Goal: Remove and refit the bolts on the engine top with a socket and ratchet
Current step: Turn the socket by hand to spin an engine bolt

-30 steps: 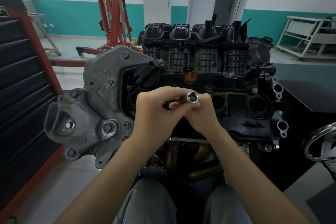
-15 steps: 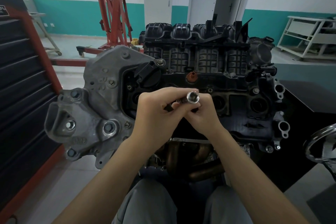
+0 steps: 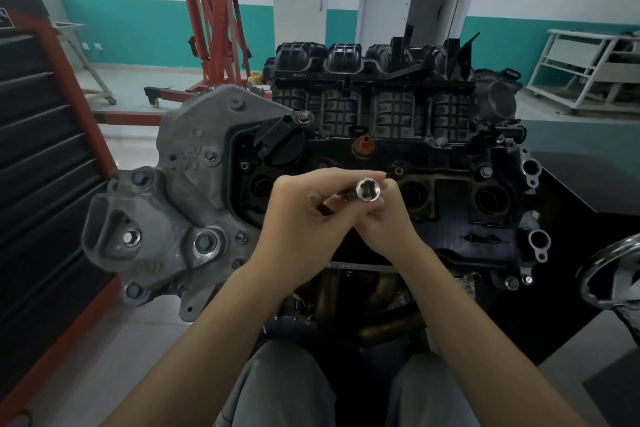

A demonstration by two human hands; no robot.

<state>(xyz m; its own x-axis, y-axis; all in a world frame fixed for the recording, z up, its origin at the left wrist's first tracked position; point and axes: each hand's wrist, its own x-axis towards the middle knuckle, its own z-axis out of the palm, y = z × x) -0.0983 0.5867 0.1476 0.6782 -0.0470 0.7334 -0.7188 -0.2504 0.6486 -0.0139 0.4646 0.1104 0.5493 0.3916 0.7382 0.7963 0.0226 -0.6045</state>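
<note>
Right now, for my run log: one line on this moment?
stage: tool prep | left hand: holds dark tool shaft | right hand: holds shiny chrome socket | black engine top: untouched

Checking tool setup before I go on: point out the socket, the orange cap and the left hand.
socket [image 3: 368,190], head view, open end.
orange cap [image 3: 363,146], head view, its top.
left hand [image 3: 304,218], head view, back of hand.

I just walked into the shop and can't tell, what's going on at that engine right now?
A person sits in front of the engine and holds a tool up over its black top cover with both hands. The left hand grips the dark handle, the right hand holds it near the silver socket, whose open end faces the camera. The socket is not on any bolt at this moment.
</note>
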